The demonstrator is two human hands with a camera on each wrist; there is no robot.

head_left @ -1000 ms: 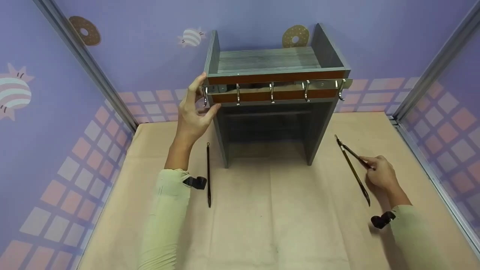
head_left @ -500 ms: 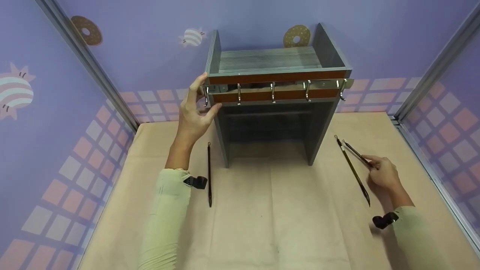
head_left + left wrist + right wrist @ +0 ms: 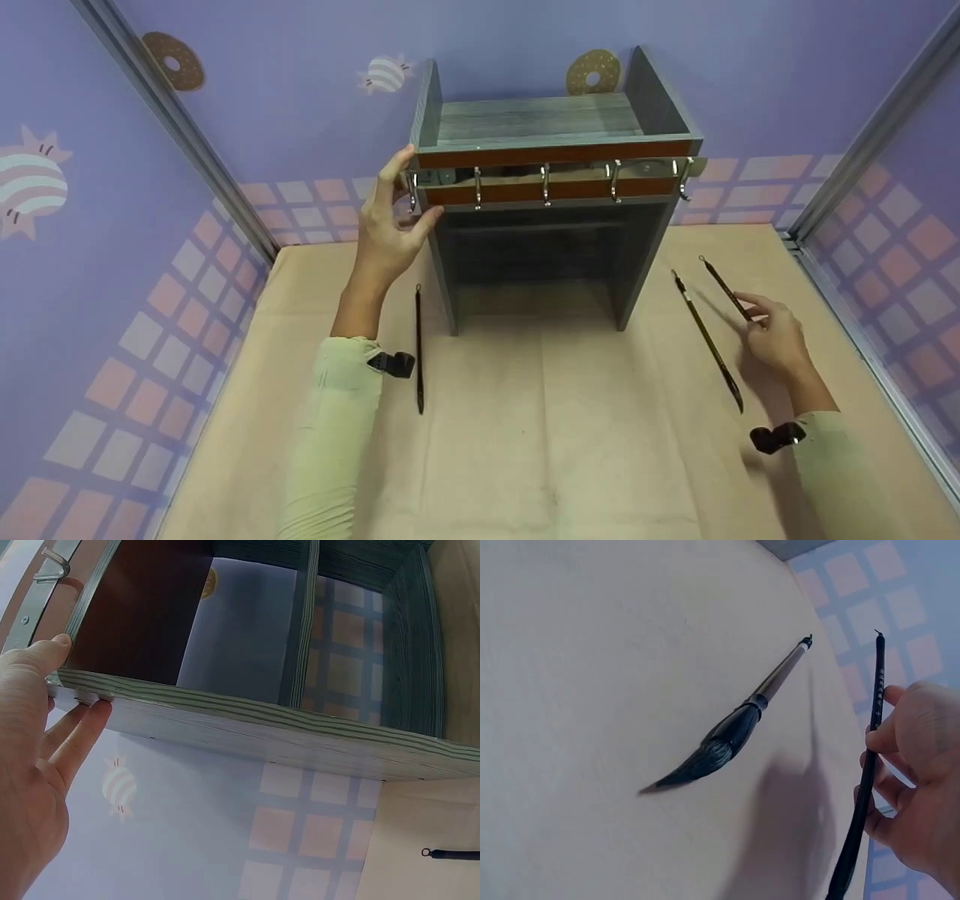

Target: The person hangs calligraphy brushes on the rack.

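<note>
A grey wooden shelf unit [image 3: 540,120] stands at the back of the table, with a brown rail of metal hooks [image 3: 547,176] across its front. My left hand [image 3: 397,202] rests on its upper left corner with straight fingers: the thumb lies on the panel's front edge and the fingers on the outer side [image 3: 60,682]. My right hand [image 3: 754,311] pinches a thin dark brush [image 3: 724,285] and holds it lifted off the table [image 3: 870,727]. A thicker brush with a dark tuft [image 3: 709,341] lies on the table just left of that hand [image 3: 735,727].
A third brush [image 3: 418,349] lies on the beige table cover [image 3: 555,435] left of the shelf's foot. Purple patterned walls with metal frame bars [image 3: 862,150] close in the table at the left, back and right.
My right hand has lifted the thin brush up and to the right, away from the thicker brush beside it. The left hand stays on the shelf corner.
</note>
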